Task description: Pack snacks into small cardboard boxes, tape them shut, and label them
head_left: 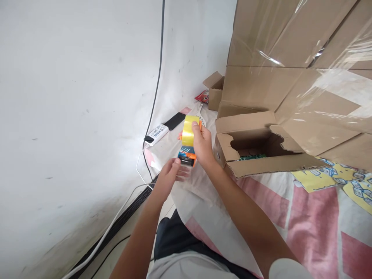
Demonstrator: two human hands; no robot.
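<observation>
My right hand (202, 145) is wrapped round a tape dispenser (187, 156) with an orange body and a dark front edge. On it sits a roll of packing tape (188, 131) that looks yellow. Just below and to the left, my left hand (170, 172) has its thumb at the dispenser's front edge. A clear strip of tape seems to lie between that thumb and the fingers, which show through it and are slightly blurred. To the right of my hands stands a cardboard box (250, 168) with its torn flaps up and something green (252, 157) inside.
Large cardboard boxes wrapped in clear film (261, 85) rise on the right. Behind my hands lie a black-and-white device (157, 134), a white perforated scoop (200, 110), a red packet (202, 97) and a small open box (215, 97). A white wall (72, 97) and hanging cable (159, 73) border the left.
</observation>
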